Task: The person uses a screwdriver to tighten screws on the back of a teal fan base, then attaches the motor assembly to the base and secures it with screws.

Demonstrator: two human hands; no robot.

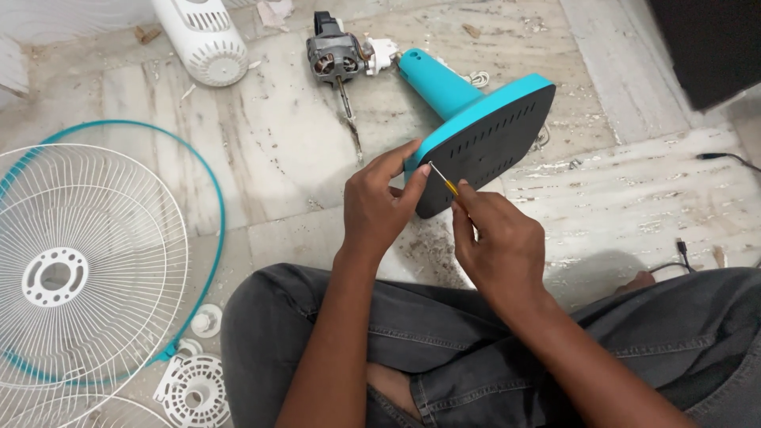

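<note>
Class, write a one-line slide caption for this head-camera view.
Left hand steadies a teal fan base while the right hand works a small screwdriver at its underside.

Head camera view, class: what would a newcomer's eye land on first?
The teal fan base tipped on its side at centre, steadied by the left hand while the right hand puts a small screwdriver to its dark underside. At left lie white wire fan guards.

Fan base [483, 135]: matt teal plastic, dark underside. Floor [269, 158]: worn, gritty marble. Grille [71, 269]: white wire. Trousers [444, 341]: grey denim.
</note>
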